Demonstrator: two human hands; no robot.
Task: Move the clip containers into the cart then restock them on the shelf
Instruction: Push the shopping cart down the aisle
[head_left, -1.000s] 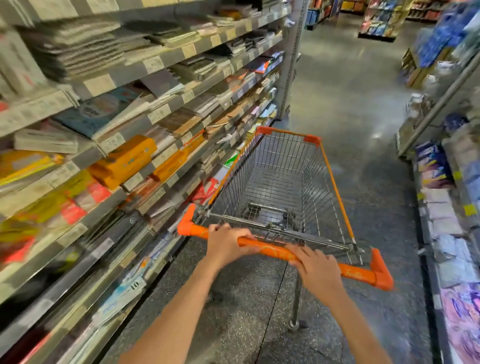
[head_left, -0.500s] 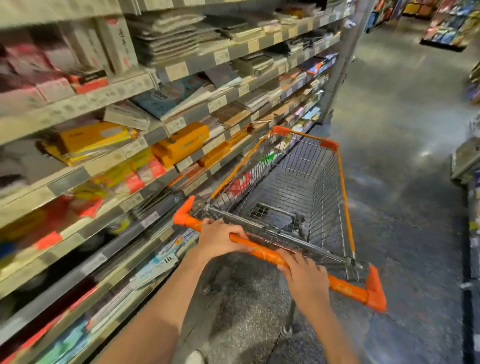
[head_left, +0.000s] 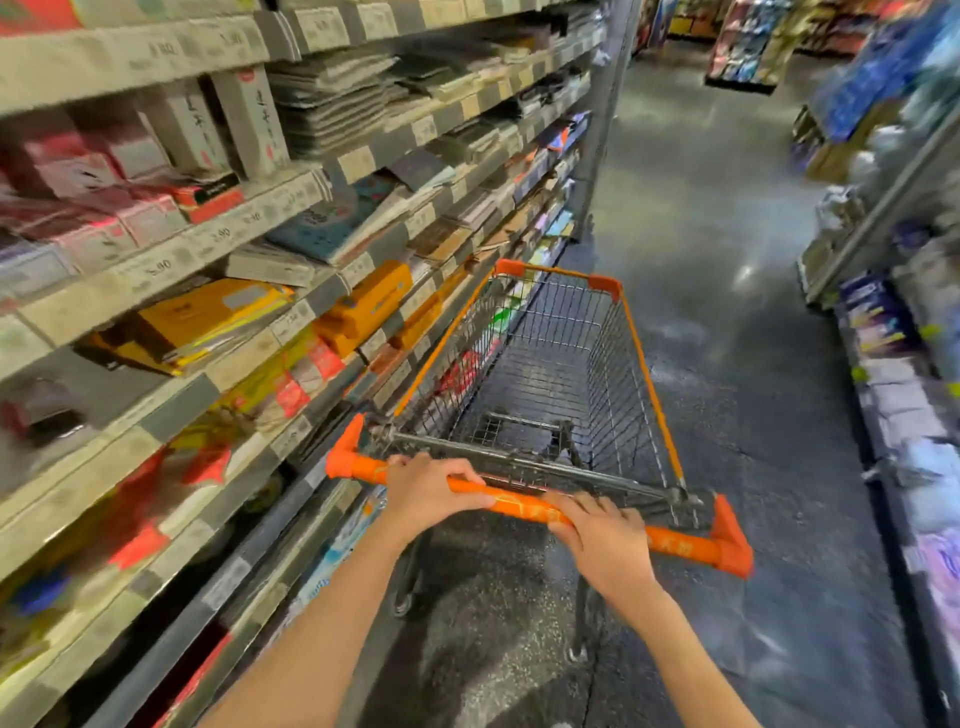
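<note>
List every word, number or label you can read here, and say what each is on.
"3.90": price tag on the left shelf edge.
"3.90", blurred: neighbouring tag.
Other shelf tags, box lettering and cart handle print: too blurred to read.

A shop aisle: dark speckled floor (head_left: 727, 364) glinting under overhead light, stocked racks (head_left: 893, 218) along the right.

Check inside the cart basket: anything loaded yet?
Nothing visible inside the cart: bare wire floor and sides, with the child-seat flap folded near the handle. Both hands, left and right, grip that handle. The handle and hands hide the basket's nearest strip.
</note>
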